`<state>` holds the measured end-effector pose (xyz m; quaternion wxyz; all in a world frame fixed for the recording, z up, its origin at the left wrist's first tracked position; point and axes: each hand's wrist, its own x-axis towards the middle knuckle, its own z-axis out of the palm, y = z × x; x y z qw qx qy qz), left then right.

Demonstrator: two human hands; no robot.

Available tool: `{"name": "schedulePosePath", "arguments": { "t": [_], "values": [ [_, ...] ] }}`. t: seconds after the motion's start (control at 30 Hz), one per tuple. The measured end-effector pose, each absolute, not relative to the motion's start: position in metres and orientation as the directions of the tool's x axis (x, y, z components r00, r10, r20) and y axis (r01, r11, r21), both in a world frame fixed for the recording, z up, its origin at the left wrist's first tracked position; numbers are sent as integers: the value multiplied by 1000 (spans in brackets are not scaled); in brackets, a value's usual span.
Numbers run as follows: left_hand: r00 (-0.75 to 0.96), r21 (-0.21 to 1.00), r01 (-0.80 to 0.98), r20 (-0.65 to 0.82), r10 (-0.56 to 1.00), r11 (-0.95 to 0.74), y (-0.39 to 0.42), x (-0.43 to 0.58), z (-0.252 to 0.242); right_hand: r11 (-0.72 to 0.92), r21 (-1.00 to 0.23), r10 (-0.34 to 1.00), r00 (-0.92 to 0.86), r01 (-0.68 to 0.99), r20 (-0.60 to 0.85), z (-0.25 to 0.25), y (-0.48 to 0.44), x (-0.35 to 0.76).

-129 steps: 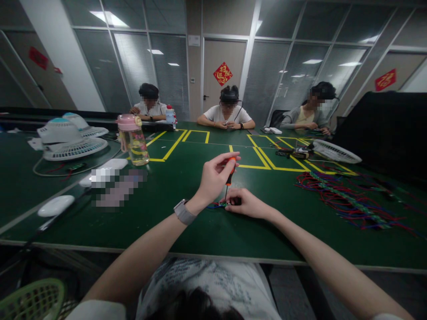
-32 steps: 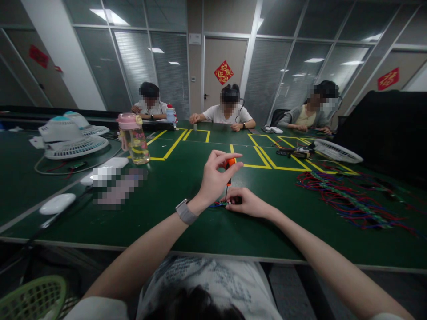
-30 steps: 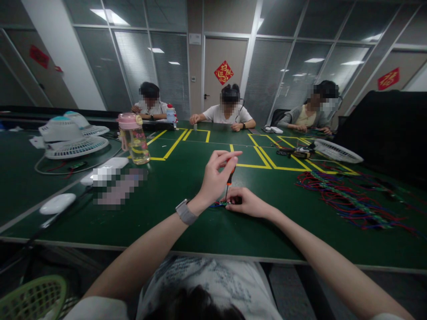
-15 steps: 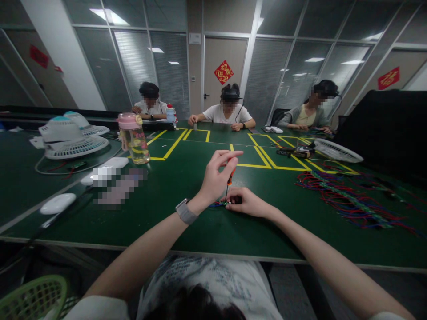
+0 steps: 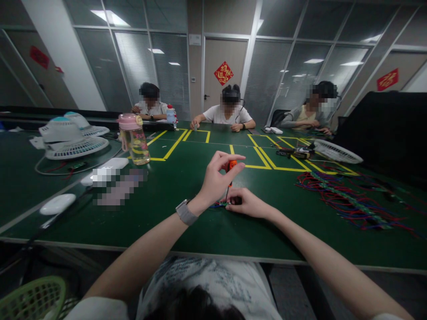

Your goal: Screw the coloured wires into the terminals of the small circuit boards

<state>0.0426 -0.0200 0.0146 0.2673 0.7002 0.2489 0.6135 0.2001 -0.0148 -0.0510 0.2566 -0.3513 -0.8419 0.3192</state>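
Observation:
My left hand [image 5: 218,172] is round the handle of an orange and black screwdriver [image 5: 232,165], its thumb and index finger stretched out past the handle. The shaft points down, with the tip at a small green circuit board [image 5: 224,204] on the table. Blue and red wires lie at the board's left end. Low beside the shaft, my right hand [image 5: 245,202] pinches the right end of that board; its fingertips partly cover it. Which part the tip touches is too small to make out.
A row of wired circuit boards [image 5: 350,200] lies at the right. To the left stand a pink-lidded bottle [image 5: 135,140], white fans [image 5: 71,138] and a white case [image 5: 58,204]. Yellow tape [image 5: 256,167] marks the green table [image 5: 160,222]. Several people sit across it.
The fingers of my left hand have shifted on the screwdriver, and more of its orange handle now shows between thumb and index finger. My right hand stays at the board.

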Motion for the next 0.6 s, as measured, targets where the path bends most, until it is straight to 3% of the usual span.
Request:
{"name": "schedulePosePath", "arguments": {
  "t": [0.23,0.47,0.6],
  "values": [
    [196,782,-204,621,759,-588,-20,46,15,549,-720,751,-628,424,203,-49,-16,200],
    [42,683,65,727,686,-728,-18,43,12,547,-721,754,-624,426,204,-53,-15,201],
    [60,715,-10,698,713,-699,-16,44,12,552,-721,753,-623,419,214,-53,-14,201]
  ]
}}
